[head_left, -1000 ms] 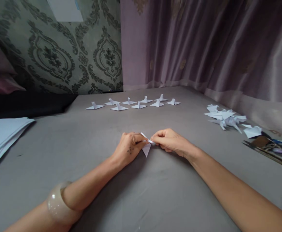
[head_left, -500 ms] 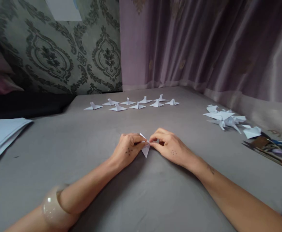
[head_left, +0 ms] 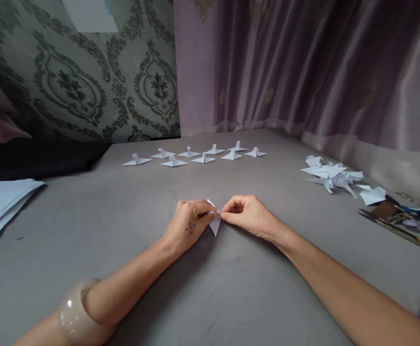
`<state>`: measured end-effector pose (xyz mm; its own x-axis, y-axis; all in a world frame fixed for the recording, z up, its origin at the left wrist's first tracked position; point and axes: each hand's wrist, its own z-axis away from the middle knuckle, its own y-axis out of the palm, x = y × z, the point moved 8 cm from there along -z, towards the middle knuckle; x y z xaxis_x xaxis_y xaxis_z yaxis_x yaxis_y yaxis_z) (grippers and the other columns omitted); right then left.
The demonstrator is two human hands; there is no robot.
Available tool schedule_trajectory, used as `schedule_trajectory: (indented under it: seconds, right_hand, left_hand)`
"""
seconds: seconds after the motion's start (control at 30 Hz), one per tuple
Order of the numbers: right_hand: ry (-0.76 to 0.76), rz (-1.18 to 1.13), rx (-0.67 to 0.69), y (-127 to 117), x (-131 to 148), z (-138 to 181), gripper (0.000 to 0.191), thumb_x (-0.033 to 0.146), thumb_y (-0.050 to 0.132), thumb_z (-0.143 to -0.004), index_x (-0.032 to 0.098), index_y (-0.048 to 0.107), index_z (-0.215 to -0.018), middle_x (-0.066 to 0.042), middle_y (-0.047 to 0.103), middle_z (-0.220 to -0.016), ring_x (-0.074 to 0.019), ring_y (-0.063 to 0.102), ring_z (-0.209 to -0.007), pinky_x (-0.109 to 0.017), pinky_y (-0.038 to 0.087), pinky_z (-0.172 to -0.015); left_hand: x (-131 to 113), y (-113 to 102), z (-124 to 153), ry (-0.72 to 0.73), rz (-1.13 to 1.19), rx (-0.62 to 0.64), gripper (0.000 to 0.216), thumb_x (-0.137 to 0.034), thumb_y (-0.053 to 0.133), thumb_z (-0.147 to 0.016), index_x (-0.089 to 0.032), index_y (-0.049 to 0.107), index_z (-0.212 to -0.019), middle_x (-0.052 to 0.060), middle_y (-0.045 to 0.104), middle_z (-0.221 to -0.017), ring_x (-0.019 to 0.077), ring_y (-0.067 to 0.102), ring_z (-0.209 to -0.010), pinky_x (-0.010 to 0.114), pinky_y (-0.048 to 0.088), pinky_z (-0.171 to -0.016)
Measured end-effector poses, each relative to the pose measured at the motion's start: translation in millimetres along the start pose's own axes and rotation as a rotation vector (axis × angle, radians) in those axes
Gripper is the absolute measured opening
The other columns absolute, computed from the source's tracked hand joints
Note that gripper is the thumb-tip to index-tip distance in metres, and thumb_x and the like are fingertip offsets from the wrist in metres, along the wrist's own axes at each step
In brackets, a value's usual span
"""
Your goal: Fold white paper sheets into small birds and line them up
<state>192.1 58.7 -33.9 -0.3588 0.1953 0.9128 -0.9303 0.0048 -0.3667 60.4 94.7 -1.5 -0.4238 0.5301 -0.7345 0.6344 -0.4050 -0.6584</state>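
A small white folded paper piece (head_left: 215, 224) lies on the grey cloth surface (head_left: 210, 288) at the centre. My left hand (head_left: 188, 222) pinches its left side with closed fingers. From the right, my right hand (head_left: 248, 216) pinches the same piece, thumb and forefinger pressed together at its upper tip. The two hands meet over the paper, and a pale bangle (head_left: 73, 315) sits on my left forearm.
Several finished folded paper figures (head_left: 195, 154) stand in rows at the back. A heap of folded paper pieces (head_left: 330, 175) lies at the right, with scissors (head_left: 393, 222) beside it. A stack of white sheets (head_left: 1, 204) sits at the left edge. A curtain hangs behind.
My right hand has turned and slid slightly left, closing its pinch onto the paper's tip. The left hand holds almost still.
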Motion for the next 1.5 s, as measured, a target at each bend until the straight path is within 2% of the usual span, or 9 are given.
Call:
schedule_trajectory:
  seconds: [0.17,0.37,0.5,0.7,0.9,1.07,1.23,1.37,1.5]
  right_hand:
    - [-0.007,-0.046,0.031,0,8,1,0.013,0.03,0.066,-0.072,0.018,0.064,-0.075,-0.001,0.063,-0.07,-0.0104,0.057,-0.062,-0.02,0.043,-0.055]
    - [-0.056,0.003,0.034,2,10,1,0.015,0.031,0.066,-0.072,0.019,0.067,-0.082,0.0,0.063,-0.069,-0.0094,0.055,-0.058,-0.02,0.041,-0.052]
    - [-0.003,-0.017,0.011,1,4,0,0.016,0.033,0.065,-0.073,0.02,0.068,-0.08,0.0,0.064,-0.065,-0.0104,0.055,-0.054,-0.021,0.041,-0.049]
    - [-0.037,-0.058,-0.002,-2,7,0,0.012,0.03,0.065,-0.071,0.018,0.068,-0.074,-0.003,0.067,-0.073,-0.012,0.059,-0.062,-0.022,0.044,-0.055]
    - [-0.082,-0.06,0.023,-2,15,0,0.01,0.026,0.065,-0.069,0.017,0.067,-0.069,-0.003,0.067,-0.072,-0.0117,0.058,-0.064,-0.022,0.044,-0.058]
    - [-0.061,-0.074,0.017,-3,10,-3,0.011,0.028,0.066,-0.069,0.018,0.067,-0.072,-0.001,0.066,-0.07,-0.0104,0.056,-0.06,-0.021,0.042,-0.055]
    - [-0.059,-0.077,-0.015,-1,7,-7,0.016,0.031,0.065,-0.071,0.017,0.066,-0.078,0.0,0.063,-0.064,-0.0089,0.052,-0.053,-0.02,0.039,-0.049]
    - [-0.124,0.002,-0.099,-5,12,-9,0.019,0.035,0.063,-0.073,0.019,0.066,-0.082,0.001,0.06,-0.061,-0.0084,0.049,-0.051,-0.02,0.037,-0.048]
    - [-0.156,0.072,-0.175,-14,15,-7,0.021,0.034,0.063,-0.073,0.019,0.066,-0.088,0.003,0.058,-0.059,-0.0087,0.048,-0.051,-0.02,0.036,-0.048]
  left_hand:
    - [1,0,0,-0.011,-0.014,-0.006,0.018,-0.024,0.055,-0.084,-0.027,0.072,-0.08,-0.003,0.071,-0.087,0.0146,0.062,-0.082,0.025,0.041,-0.076]
    - [2,1,-2,-0.025,-0.019,0.008,0.017,-0.024,0.055,-0.084,-0.026,0.072,-0.081,-0.003,0.07,-0.088,0.0148,0.061,-0.083,0.025,0.04,-0.076]
    - [1,2,-1,-0.019,-0.017,0.023,0.018,-0.026,0.054,-0.085,-0.026,0.071,-0.083,-0.002,0.07,-0.087,0.015,0.061,-0.084,0.025,0.041,-0.075]
    - [-2,4,-1,0.026,-0.009,0.04,0.021,-0.03,0.051,-0.088,-0.026,0.071,-0.087,-0.001,0.069,-0.088,0.015,0.061,-0.083,0.025,0.041,-0.076]
    - [-2,4,-1,0.05,0.021,0.029,0.021,-0.026,0.052,-0.088,-0.026,0.072,-0.083,-0.001,0.07,-0.088,0.0141,0.062,-0.084,0.023,0.043,-0.077]
    - [-4,0,0,0.059,0.018,-0.012,0.021,-0.026,0.052,-0.087,-0.025,0.072,-0.082,-0.001,0.071,-0.085,0.0134,0.063,-0.077,0.023,0.044,-0.073]
    - [-4,-5,-1,0.048,-0.001,-0.077,0.021,-0.027,0.052,-0.086,-0.024,0.072,-0.08,0.002,0.071,-0.087,0.0166,0.064,-0.082,0.025,0.046,-0.074]
    - [2,-10,-2,0.023,-0.028,-0.151,0.022,-0.029,0.05,-0.087,-0.021,0.071,-0.081,0.002,0.07,-0.087,0.0153,0.063,-0.078,0.025,0.046,-0.072]
    - [10,-14,0,-0.058,-0.112,-0.186,0.021,-0.035,0.058,-0.082,-0.02,0.067,-0.093,0.004,0.066,-0.087,0.0168,0.061,-0.076,0.027,0.046,-0.069]
